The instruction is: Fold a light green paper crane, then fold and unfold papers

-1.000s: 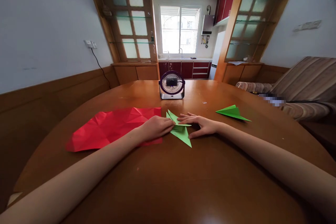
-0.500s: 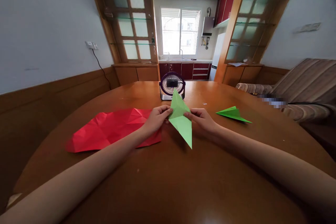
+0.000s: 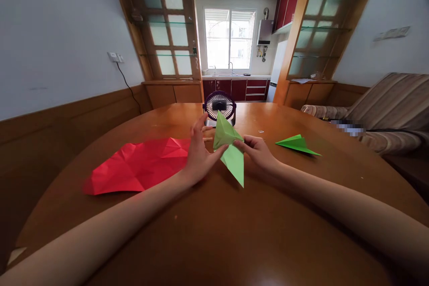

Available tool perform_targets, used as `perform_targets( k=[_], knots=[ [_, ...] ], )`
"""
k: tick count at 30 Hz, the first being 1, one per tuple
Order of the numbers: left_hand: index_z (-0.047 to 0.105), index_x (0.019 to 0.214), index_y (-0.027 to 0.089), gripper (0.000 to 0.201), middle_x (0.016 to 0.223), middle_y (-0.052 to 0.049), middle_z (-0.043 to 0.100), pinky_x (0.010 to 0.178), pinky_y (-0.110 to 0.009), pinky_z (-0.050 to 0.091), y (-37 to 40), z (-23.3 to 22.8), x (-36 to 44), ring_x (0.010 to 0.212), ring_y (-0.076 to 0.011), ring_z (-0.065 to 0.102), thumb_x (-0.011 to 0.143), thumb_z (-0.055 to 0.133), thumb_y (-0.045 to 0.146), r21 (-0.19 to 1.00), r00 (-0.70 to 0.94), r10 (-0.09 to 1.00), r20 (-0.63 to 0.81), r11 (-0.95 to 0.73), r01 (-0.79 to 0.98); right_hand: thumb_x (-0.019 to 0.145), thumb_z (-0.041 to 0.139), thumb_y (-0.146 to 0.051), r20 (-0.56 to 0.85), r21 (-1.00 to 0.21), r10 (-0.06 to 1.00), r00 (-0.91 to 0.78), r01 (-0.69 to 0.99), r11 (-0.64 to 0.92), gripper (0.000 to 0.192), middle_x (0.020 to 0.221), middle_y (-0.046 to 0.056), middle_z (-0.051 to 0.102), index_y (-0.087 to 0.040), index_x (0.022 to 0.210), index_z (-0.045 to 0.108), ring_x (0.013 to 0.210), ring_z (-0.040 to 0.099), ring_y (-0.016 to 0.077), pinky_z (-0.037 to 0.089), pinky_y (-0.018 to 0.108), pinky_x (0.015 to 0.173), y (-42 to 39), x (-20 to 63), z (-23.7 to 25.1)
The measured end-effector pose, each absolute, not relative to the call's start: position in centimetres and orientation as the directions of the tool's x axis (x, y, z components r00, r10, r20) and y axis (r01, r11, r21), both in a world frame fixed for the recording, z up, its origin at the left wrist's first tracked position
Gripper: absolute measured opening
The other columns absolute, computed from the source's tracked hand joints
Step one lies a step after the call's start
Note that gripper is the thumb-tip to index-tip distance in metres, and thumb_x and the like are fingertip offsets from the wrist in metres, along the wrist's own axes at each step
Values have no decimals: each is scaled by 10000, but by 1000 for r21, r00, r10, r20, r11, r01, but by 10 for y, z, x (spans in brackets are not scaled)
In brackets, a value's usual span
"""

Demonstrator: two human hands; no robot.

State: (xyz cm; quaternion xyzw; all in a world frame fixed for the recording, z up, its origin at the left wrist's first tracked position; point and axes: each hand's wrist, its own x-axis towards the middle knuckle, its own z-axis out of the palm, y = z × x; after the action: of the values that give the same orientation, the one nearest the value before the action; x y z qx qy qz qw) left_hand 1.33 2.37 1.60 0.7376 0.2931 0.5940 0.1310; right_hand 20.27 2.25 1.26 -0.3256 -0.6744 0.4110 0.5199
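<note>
Change, left hand: a second ago it presses the folded green paper (image 3: 230,152) flat on the table (image 3: 214,232); half a second ago it pinches the left edge; now the left hand (image 3: 197,154) has its fingers spread and upright, thumb tip against the paper's left side, not closed on it.
Change, paper: it goes from lying flat to standing raised, upper tip far, lower tip pointing near; the tilt is much as half a second ago.
Change, right hand: from flat on the paper to a pinch; the right hand (image 3: 256,152) now grips the right edge between thumb and fingers.
Reading: the hold seems to have passed to the right hand alone, which likely frees the left to work a flap; this is a judgement.
Paper position: centre of the table, between both hands, in front of the fan (image 3: 219,108).
Count, red sheet (image 3: 140,167): one, creased, flat, left.
Count, fan: one, far centre.
Count, green folded pieces: two; the second, a green dart (image 3: 296,144), lies right, well apart.
Count, hands: two.
</note>
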Motion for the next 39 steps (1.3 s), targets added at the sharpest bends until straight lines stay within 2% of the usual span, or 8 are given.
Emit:
perform_targets(
  k=[3, 6, 9, 14, 17, 23, 32, 39],
  knots=[
    [484, 1294, 285, 552, 1444, -92, 329, 1018, -439, 425, 24, 18, 11, 1300, -259, 391, 791, 707, 314, 468, 178, 563, 807, -794, 388, 763, 675, -527, 389, -920, 888, -246, -45, 390, 365, 665, -13, 566, -178, 701, 589, 615, 497, 109, 390, 256, 594, 22, 201, 12],
    [691, 974, 212, 207, 1415, -89, 393, 1101, -484, 309, 23, 22, 11, 1340, -283, 348, 842, 642, 364, 541, 268, 666, 696, -732, 414, 757, 685, -517, 379, -924, 888, -260, -47, 380, 356, 665, -12, 566, -178, 699, 593, 612, 497, 109, 395, 259, 595, 21, 201, 11],
    [724, 815, 189, 231, 1338, -89, 497, 1062, -453, 354, 20, 25, 12, 1288, -284, 421, 853, 617, 391, 693, 354, 739, 573, -668, 272, 752, 704, -476, 415, -907, 887, -203, -21, 420, 323, 674, -16, 557, -189, 700, 564, 616, 497, 112, 399, 259, 583, 21, 202, 10],
    [710, 877, 187, 292, 861, -47, 688, 714, -307, 493, 16, 27, 16, 797, -195, 630, 832, 619, 460, 897, 387, 840, 381, -437, 64, 694, 781, -338, 538, -842, 838, -94, -25, 539, 388, 1063, 24, 600, -249, 1013, 577, 885, 571, 152, 464, 304, 772, 21, 203, 12],
    [701, 859, 174, 311, 806, -38, 697, 662, -275, 481, 17, 26, 18, 736, -180, 630, 781, 677, 475, 947, 328, 893, 309, -321, -18, 725, 747, -382, 424, -906, 886, -186, -79, 417, 298, 938, 25, 640, -223, 941, 617, 800, 587, 151, 470, 318, 737, 22, 203, 13],
    [711, 915, 132, 334, 878, -87, 723, 707, -294, 514, 22, 21, 17, 745, -185, 659, 713, 767, 391, 976, 330, 928, 171, -115, -184, 660, 796, -406, 237, -955, 958, -161, -219, 200, 309, 723, 5, 635, -179, 768, 617, 639, 571, 122, 446, 288, 635, 26, 201, 5],
    [708, 922, 121, 248, 946, -101, 712, 691, -328, 588, 32, 21, 15, 800, -195, 670, 815, 672, 342, 936, 408, 907, 108, 46, -350, 653, 780, -442, 232, -966, 970, -78, -132, 221, 446, 601, -71, 581, -235, 963, 535, 502, 503, 105, 357, 228, 498, 28, 206, 5],
    [702, 850, 134, 228, 822, -55, 705, 666, -243, 539, 30, 16, 17, 712, -135, 652, 694, 781, 280, 937, 355, 926, 127, 5, -350, 682, 734, -526, 210, -971, 948, -240, -162, 174, 372, 751, 11, 666, -188, 825, 669, 639, 571, 141, 416, 271, 607, 27, 198, -3]
  ],
)
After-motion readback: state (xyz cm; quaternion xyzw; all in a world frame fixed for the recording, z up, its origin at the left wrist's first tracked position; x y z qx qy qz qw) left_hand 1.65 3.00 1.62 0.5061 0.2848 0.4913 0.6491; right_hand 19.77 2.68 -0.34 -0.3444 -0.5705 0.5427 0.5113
